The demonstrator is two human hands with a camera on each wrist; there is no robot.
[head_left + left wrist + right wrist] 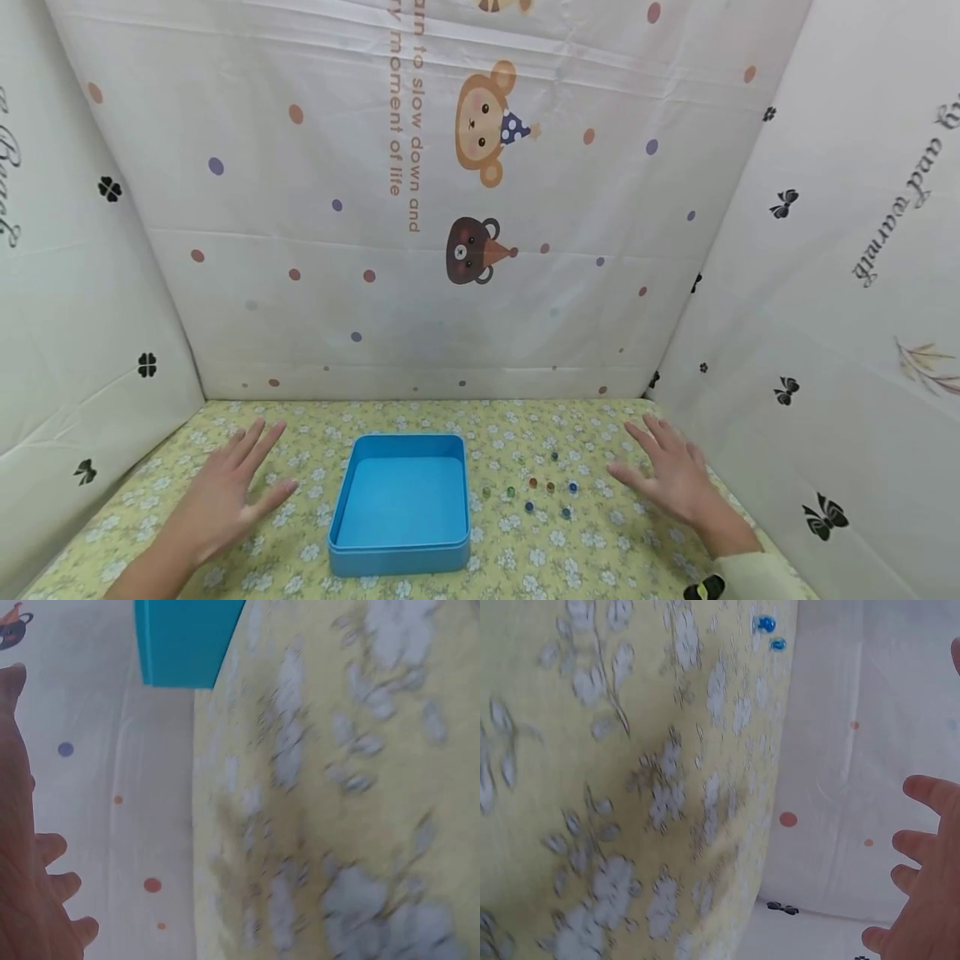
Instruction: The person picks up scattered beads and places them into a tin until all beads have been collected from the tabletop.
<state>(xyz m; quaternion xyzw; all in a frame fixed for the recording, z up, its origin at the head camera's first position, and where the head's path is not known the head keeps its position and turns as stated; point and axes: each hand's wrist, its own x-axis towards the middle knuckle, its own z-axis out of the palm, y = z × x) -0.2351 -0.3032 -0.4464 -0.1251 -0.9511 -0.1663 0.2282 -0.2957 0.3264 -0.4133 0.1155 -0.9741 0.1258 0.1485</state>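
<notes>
My left hand [225,492] hovers over the cloth left of a blue tray [399,560], its fingers spread and nothing in its grasp. On the other side, my right hand [671,475] is held out with fingers apart, also holding nothing. Between the tray and the right hand lie several small glassy beads, among them a green bead [511,492], an amber bead [533,482] and a dark blue bead [529,507]. The right wrist view catches two blue beads [765,624] near the cloth's far edge. In the left wrist view a corner of the tray [180,645] shows beyond the thumb.
A yellow cloth with white flowers [300,554] covers the table. Printed white sheets stand as a back wall [420,317], a left wall [75,333] and a right wall [810,317] around it. A dark band [705,588] sits at the right wrist.
</notes>
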